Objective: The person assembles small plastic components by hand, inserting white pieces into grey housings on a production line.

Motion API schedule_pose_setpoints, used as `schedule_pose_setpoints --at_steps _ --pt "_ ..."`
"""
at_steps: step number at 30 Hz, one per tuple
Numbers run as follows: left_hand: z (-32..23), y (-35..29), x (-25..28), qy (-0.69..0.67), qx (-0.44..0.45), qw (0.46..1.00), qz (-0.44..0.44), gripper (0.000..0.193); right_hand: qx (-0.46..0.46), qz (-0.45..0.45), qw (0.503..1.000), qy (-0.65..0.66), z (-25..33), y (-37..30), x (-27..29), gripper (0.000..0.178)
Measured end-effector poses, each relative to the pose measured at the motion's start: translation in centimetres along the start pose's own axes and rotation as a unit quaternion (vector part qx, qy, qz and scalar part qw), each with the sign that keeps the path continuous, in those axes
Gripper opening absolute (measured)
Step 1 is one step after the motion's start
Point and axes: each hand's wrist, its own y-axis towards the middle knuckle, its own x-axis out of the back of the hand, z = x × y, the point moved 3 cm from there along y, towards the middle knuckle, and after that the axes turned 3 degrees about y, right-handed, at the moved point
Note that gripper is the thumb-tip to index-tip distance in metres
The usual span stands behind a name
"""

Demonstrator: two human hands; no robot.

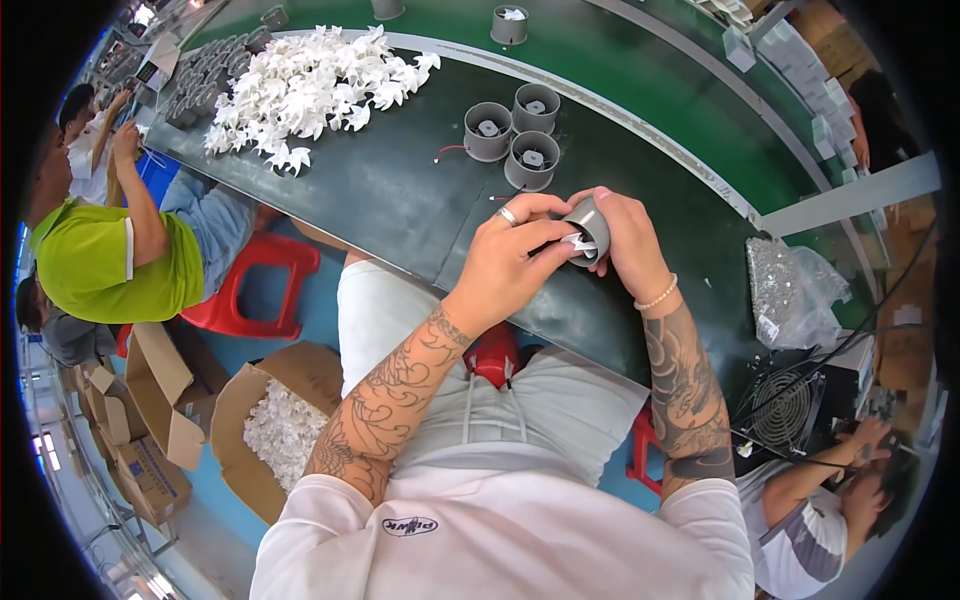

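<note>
Over the near part of the dark table, my right hand [633, 240] is wrapped around a grey cylindrical housing [588, 222], tilted with its open end toward my left hand. Pinched between the thumb and fingers of my left hand [515, 255] is a white bladed fan wheel [580, 243], partly inside the housing's mouth. My fingers hide much of it. Just beyond my hands stand three similar grey housings, the nearest one [531, 178] upright with a small motor inside. A large pile of white fan wheels [310, 90] lies at the far left.
A green conveyor [640, 85] runs behind the table, carrying a housing [510, 28] with a white wheel. Right of my hands lies a clear plastic bag of small metal parts [790, 290]. Cardboard boxes [240, 430] stand at lower left. Co-workers sit on both sides.
</note>
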Motion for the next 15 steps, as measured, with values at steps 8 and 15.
schedule_pose_setpoints --at_steps 8,15 --pt "0.35 -0.13 -0.26 -0.012 0.016 1.000 0.013 0.015 0.003 -0.024 0.999 -0.023 -0.45 -0.31 0.05 0.046" --pt "0.22 0.32 0.26 -0.056 0.037 0.998 0.011 0.016 -0.007 -0.016 1.000 -0.006 0.19 0.11 -0.15 0.048"
